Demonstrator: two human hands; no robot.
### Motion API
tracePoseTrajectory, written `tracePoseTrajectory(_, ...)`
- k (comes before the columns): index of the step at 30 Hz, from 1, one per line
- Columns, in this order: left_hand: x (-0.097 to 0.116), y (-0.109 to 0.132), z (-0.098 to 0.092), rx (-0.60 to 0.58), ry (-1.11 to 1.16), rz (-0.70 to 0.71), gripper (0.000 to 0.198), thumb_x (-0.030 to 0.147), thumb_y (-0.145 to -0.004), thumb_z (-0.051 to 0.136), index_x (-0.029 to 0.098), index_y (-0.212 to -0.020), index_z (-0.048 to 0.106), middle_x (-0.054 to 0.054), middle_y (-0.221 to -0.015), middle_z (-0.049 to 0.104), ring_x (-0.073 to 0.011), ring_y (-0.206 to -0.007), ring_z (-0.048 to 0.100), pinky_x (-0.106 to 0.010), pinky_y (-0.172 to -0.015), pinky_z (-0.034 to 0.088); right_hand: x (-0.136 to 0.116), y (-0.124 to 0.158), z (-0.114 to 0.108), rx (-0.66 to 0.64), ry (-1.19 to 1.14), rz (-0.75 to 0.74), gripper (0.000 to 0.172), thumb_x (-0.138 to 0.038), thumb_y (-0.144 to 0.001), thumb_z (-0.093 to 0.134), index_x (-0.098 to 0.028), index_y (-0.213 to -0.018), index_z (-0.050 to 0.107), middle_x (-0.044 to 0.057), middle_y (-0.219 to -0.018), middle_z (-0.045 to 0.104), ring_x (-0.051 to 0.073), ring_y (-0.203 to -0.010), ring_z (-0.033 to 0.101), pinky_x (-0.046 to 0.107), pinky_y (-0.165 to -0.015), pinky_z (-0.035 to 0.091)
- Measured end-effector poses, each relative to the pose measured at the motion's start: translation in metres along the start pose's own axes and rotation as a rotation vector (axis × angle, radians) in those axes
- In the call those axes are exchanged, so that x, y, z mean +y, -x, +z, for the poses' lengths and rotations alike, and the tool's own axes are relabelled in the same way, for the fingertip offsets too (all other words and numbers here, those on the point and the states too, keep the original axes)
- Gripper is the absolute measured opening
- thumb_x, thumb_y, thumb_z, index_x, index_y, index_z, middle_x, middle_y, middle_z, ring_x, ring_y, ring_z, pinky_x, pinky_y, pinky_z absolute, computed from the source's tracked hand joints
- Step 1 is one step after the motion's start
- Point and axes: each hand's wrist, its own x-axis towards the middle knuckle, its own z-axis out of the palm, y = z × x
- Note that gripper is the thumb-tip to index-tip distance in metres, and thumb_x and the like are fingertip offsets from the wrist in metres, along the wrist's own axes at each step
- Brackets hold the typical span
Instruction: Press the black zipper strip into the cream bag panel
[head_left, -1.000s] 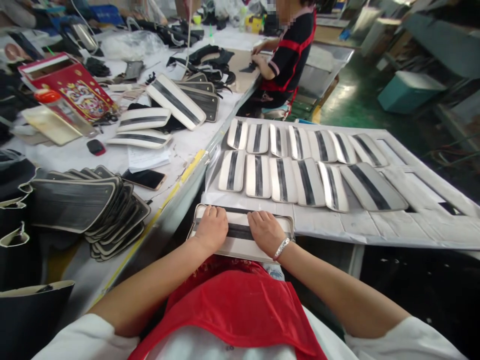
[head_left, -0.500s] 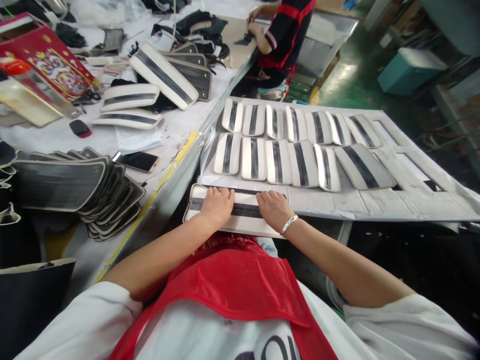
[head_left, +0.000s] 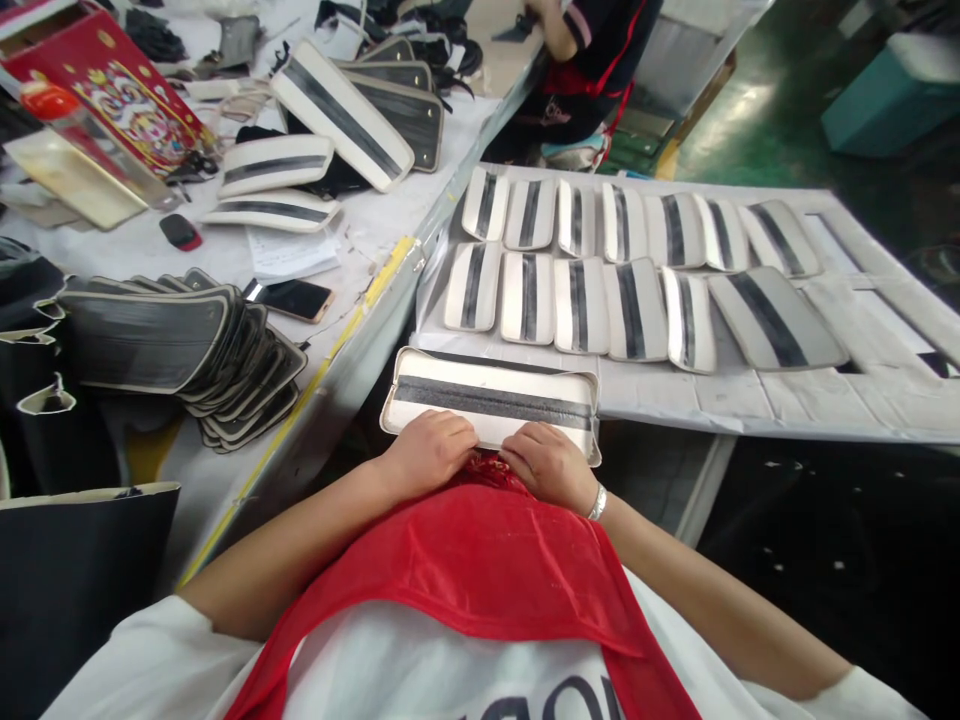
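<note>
Touching near edge of striped panel (head_left: pixel 491 392), center frame, with bent fingers of left hand (head_left: pixel 431 448) and right hand (head_left: pixel 559 468). Can't see fingertips clearly or panel underside, so can't tell whether pinching. Can make out only part of co-worker (head_left: pixel 611 35), cut off at top edge.

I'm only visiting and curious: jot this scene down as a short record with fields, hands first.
Left hand: curled at the near edge of a long cream panel with a black lengthwise stripe
Right hand: curled at the same edge; silver bracelet on its wrist
Pale-covered table at right: two rows of similar striped panels
White-covered table at left: fanned stack of dark grey panels with pale edges, near a black-screened phone
</note>
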Motion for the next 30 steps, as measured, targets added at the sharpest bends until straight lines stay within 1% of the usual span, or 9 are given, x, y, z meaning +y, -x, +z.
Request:
tracePoseTrajectory(5,0.000,-0.003,0.005,0.037,-0.079,-0.023,0.021,0.022,-0.089,0.041,0.017,-0.077,0.057,-0.003,-0.078,0.057,-0.0167,-0.078,0.051,-0.030,-0.067,0.036,-0.003,-0.005,0.003,-0.011,0.061,0.084,0.030,-0.026,-0.092,0.041,-0.015,-0.076,0.064,0.006,-0.073,0.057,0.015,-0.073,0.049,0.027,-0.070,0.034)
tracePoseTrajectory(9,0.008,-0.008,0.006,0.022,-0.120,-0.119,0.016,0.021,-0.085,0.046,0.017,-0.074,0.056,-0.003,-0.078,0.056,-0.0186,-0.076,0.049,-0.032,-0.064,0.034,-0.007,-0.010,0.003,-0.042,0.126,0.143,0.028,-0.024,-0.089,0.043,-0.015,-0.071,0.061,0.005,-0.070,0.056,0.015,-0.068,0.049,0.028,-0.067,0.032)
tracePoseTrajectory(12,0.014,-0.014,0.004,0.002,-0.123,-0.214,0.012,0.022,-0.083,0.049,0.017,-0.075,0.058,-0.006,-0.086,0.055,-0.0208,-0.082,0.048,-0.034,-0.065,0.034,-0.012,-0.019,0.000,-0.120,0.158,0.213,0.023,-0.023,-0.086,0.044,-0.016,-0.071,0.060,0.005,-0.070,0.057,0.015,-0.066,0.050,0.028,-0.063,0.030)
tracePoseTrajectory(14,0.016,-0.018,0.002,0.010,-0.130,-0.273,0.010,0.022,-0.082,0.050,0.017,-0.079,0.058,-0.007,-0.094,0.054,-0.0222,-0.087,0.047,-0.035,-0.066,0.034,-0.016,-0.027,-0.003,-0.180,0.175,0.258,0.019,-0.022,-0.085,0.045,-0.016,-0.074,0.059,0.005,-0.073,0.059,0.016,-0.067,0.052,0.029,-0.061,0.028)
tracePoseTrajectory(17,0.019,-0.021,-0.001,0.045,-0.132,-0.320,0.014,0.019,-0.084,0.047,0.018,-0.095,0.055,-0.007,-0.100,0.052,-0.0227,-0.090,0.046,-0.036,-0.068,0.034,-0.025,-0.033,-0.009,-0.231,0.209,0.322,0.013,-0.022,-0.086,0.045,-0.016,-0.082,0.056,0.007,-0.079,0.061,0.019,-0.072,0.055,0.030,-0.061,0.027)
tracePoseTrajectory(19,0.021,-0.020,0.000,0.064,-0.131,-0.281,0.018,0.019,-0.087,0.043,0.019,-0.102,0.053,-0.007,-0.102,0.052,-0.0221,-0.092,0.045,-0.036,-0.071,0.034,-0.026,-0.028,-0.015,-0.195,0.239,0.385,0.014,-0.025,-0.085,0.050,-0.014,-0.092,0.053,0.008,-0.083,0.062,0.022,-0.077,0.055,0.031,-0.062,0.028)
tracePoseTrajectory(22,0.021,-0.016,0.005,0.088,-0.147,-0.168,0.017,0.020,-0.089,0.040,0.020,-0.098,0.055,-0.006,-0.102,0.053,-0.0212,-0.092,0.045,-0.036,-0.073,0.033,-0.019,-0.007,-0.024,-0.089,0.276,0.421,0.030,-0.034,-0.079,0.061,-0.014,-0.099,0.051,0.009,-0.090,0.061,0.024,-0.085,0.053,0.031,-0.067,0.029)
tracePoseTrajectory(27,0.016,-0.011,0.015,0.121,-0.151,0.031,0.017,0.019,-0.088,0.042,0.020,-0.090,0.059,-0.005,-0.096,0.056,-0.0198,-0.088,0.046,-0.034,-0.074,0.033,0.005,0.039,-0.029,-0.077,0.217,0.355,0.012,-0.032,-0.083,0.059,-0.021,-0.084,0.058,0.002,-0.086,0.058,0.019,-0.081,0.050,0.029,-0.070,0.027)
tracePoseTrajectory(30,0.017,-0.009,0.018,0.117,-0.186,0.109,0.021,0.020,-0.090,0.039,0.018,-0.090,0.060,-0.005,-0.092,0.058,-0.0194,-0.087,0.047,-0.034,-0.075,0.034,0.012,0.049,-0.026,-0.044,0.167,0.346,0.013,-0.031,-0.087,0.054,-0.021,-0.082,0.060,0.001,-0.083,0.058,0.017,-0.080,0.049,0.029,-0.071,0.027)
